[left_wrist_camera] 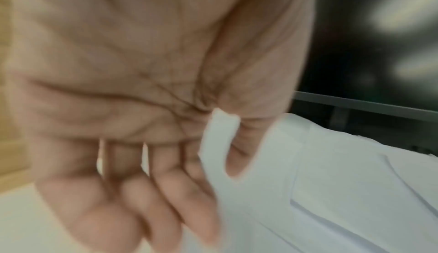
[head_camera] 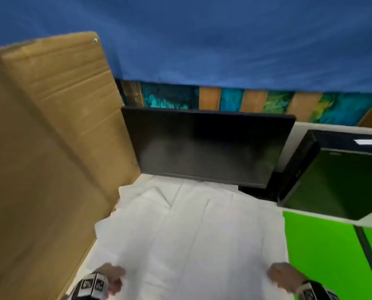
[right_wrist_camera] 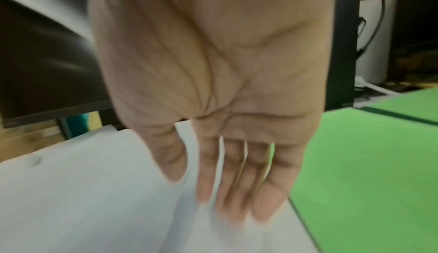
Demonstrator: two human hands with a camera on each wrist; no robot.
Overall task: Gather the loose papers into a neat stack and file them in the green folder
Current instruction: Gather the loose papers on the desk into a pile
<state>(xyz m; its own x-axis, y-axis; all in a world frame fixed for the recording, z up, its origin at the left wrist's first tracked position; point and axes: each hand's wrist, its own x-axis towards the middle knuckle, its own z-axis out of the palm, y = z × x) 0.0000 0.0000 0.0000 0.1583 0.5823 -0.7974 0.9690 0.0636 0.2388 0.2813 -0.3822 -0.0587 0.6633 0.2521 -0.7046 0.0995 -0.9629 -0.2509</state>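
Several white papers (head_camera: 191, 234) lie spread and overlapping on the table in front of me. The green folder (head_camera: 321, 256) lies open and flat just right of them, a dark spine down its middle. My left hand (head_camera: 113, 278) is at the papers' near left edge. In the left wrist view the left hand (left_wrist_camera: 213, 191) pinches a paper corner (left_wrist_camera: 220, 131) between thumb and index finger. My right hand (head_camera: 282, 276) is at the near right edge. In the right wrist view the right hand (right_wrist_camera: 203, 191) touches the papers (right_wrist_camera: 94, 200) with fairly straight fingers, beside the folder (right_wrist_camera: 367, 182).
A large cardboard sheet (head_camera: 46, 159) stands along the left side. A dark monitor (head_camera: 206, 146) stands behind the papers. A second dark screen (head_camera: 336, 180) sits at the right, just behind the folder. Blue cloth hangs at the back.
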